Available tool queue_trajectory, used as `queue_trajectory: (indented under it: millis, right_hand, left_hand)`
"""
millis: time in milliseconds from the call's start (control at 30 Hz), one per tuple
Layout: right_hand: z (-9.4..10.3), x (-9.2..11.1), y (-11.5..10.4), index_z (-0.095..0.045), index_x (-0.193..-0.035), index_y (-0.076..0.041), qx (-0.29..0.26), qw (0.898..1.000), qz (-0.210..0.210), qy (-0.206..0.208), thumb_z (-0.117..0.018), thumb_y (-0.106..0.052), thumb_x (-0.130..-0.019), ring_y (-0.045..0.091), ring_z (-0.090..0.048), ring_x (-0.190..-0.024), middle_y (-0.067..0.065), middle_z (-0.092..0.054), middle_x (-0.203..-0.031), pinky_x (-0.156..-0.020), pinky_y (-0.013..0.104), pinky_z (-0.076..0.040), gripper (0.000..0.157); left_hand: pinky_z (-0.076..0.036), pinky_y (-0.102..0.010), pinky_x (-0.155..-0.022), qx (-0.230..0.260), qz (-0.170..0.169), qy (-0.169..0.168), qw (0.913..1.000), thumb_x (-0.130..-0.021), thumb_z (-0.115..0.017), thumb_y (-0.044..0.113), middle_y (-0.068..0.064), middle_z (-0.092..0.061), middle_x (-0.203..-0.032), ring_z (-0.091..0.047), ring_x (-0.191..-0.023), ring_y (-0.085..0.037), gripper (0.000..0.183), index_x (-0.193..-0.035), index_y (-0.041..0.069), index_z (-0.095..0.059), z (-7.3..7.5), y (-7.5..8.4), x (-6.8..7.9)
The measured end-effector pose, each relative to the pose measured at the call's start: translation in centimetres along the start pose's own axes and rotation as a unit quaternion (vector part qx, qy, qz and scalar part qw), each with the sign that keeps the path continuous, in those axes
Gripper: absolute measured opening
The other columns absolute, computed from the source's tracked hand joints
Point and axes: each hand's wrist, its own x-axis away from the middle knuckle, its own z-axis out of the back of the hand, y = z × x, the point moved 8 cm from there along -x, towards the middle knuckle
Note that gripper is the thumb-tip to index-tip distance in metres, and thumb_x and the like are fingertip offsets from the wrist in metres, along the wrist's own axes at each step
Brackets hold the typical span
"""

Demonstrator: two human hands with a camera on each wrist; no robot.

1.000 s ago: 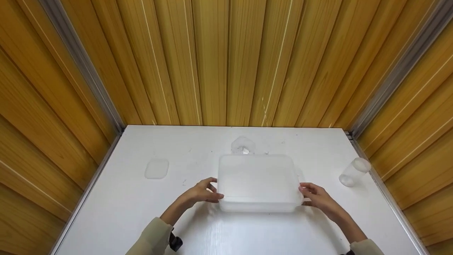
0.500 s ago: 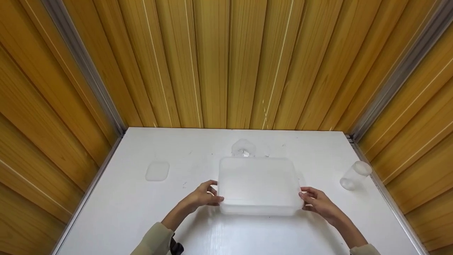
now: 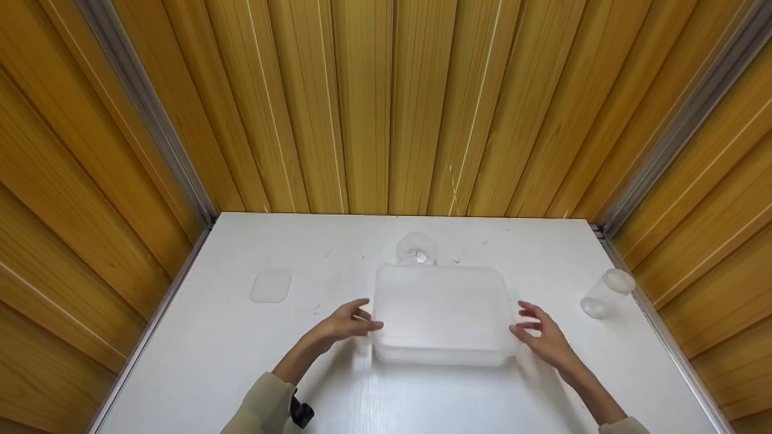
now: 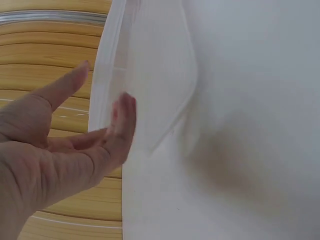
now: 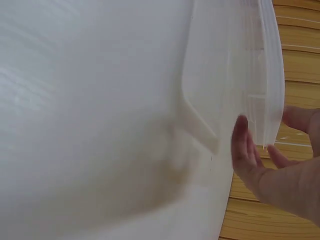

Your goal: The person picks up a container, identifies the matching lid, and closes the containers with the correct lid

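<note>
A wide, translucent white plastic box with a flat top sits on the white table in the middle of the head view. My left hand is at its left side, with the thumb tip overlapping the top edge in the head view. In the left wrist view that hand's fingers are spread and grip nothing. On the other side my right hand stays close to the right edge, fingers parted. The right wrist view shows its thumb and fingers on either side of the box's rim, not closed on it.
A small translucent square lid lies on the table at left. A clear cylindrical jar stands near the right edge. Behind the box is a clear, rounded piece. Wood-look walls enclose the table at the back and sides.
Both hands have loosened from the box's sides. The right fingers have parted and drawn slightly away from its edge. The box stays in about the same place.
</note>
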Motion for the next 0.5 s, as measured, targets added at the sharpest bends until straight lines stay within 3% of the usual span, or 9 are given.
queue_trajectory:
  millis: [100, 233, 400, 500]
  right_hand:
    - [0.3, -0.7, -1.7, -0.031, -0.157, 0.001, 0.061, 0.994, 0.077, 0.053, -0.065, -0.025, -0.101, 0.045, -0.042, -0.142, 0.027, -0.036, -0.157, -0.113, 0.052, -0.045, 0.071]
    - [-0.5, -2.1, -4.2, -0.029, -0.157, 0.006, 0.121, 0.976, 0.173, 0.057, -0.066, -0.026, -0.1, 0.051, -0.027, -0.15, 0.029, -0.03, -0.162, -0.119, 0.067, -0.025, 0.074]
    - [-1.8, -3.7, -5.0, -0.025, -0.157, 0.008, 0.191, 0.962, 0.194, 0.024, -0.062, -0.032, -0.102, 0.049, -0.02, -0.154, 0.028, -0.022, -0.166, -0.122, 0.066, -0.018, 0.077]
    - [-2.0, -4.4, -4.6, -0.023, -0.157, 0.01, 0.22, 0.958, 0.183, 0.015, -0.059, -0.035, -0.103, 0.048, -0.016, -0.155, 0.029, -0.019, -0.166, -0.124, 0.064, -0.017, 0.078]
  left_hand:
    - [-0.033, -0.06, -0.12, -0.071, -0.026, 0.026, 0.9968, -0.089, -0.078, 0.042, -0.025, -0.04, -0.158, -0.037, -0.147, -0.045, 0.098, -0.16, 0.001, -0.026, 0.5, 1.1, -0.9]
    - [-0.014, -0.061, -0.126, -0.178, -0.069, 0.01, 0.9815, -0.078, -0.086, 0.046, -0.022, -0.014, -0.17, -0.007, -0.159, -0.042, 0.116, -0.162, 0.002, -0.02, 0.5, 2.7, -2.4]
    - [-0.007, -0.06, -0.127, -0.278, -0.114, -0.049, 0.9525, -0.07, -0.094, 0.039, -0.029, 0.002, -0.169, 0.006, -0.158, -0.044, 0.133, -0.159, -0.01, -0.009, -0.3, 4.1, -3.8]
    - [-0.006, -0.058, -0.128, -0.33, -0.111, -0.083, 0.9338, -0.069, -0.094, 0.039, -0.03, 0.007, -0.168, 0.008, -0.158, -0.043, 0.136, -0.159, -0.01, -0.004, -0.9, 4.5, -4.6]
